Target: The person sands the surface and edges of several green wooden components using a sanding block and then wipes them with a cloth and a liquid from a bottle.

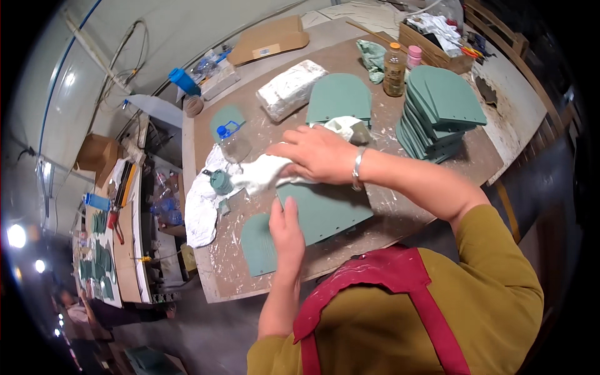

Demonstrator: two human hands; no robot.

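Observation:
My right hand (322, 154) is closed on a bunched white cloth (262, 170), pressing it against the far part of a green panel (331, 212). At the panel's left edge, my left hand (287, 237) grips it with the thumb on top. The panel has small holes along its near edge, and my right hand and the cloth cover its far part. Another green panel (255, 247), round-topped, lies on the table to the left. Left of the cloth stand a clear bottle with a blue cap (235, 147) and a small green pot (220, 182).
A tall stack of green panels (431, 119) stands at the right, with a smaller pile (340, 97) at the back. Also on the worktable (228, 275) are a white wrapped block (290, 90), an amber bottle (394, 72) and a wooden box (437, 53). At far left, a person (81, 312) stands by another bench.

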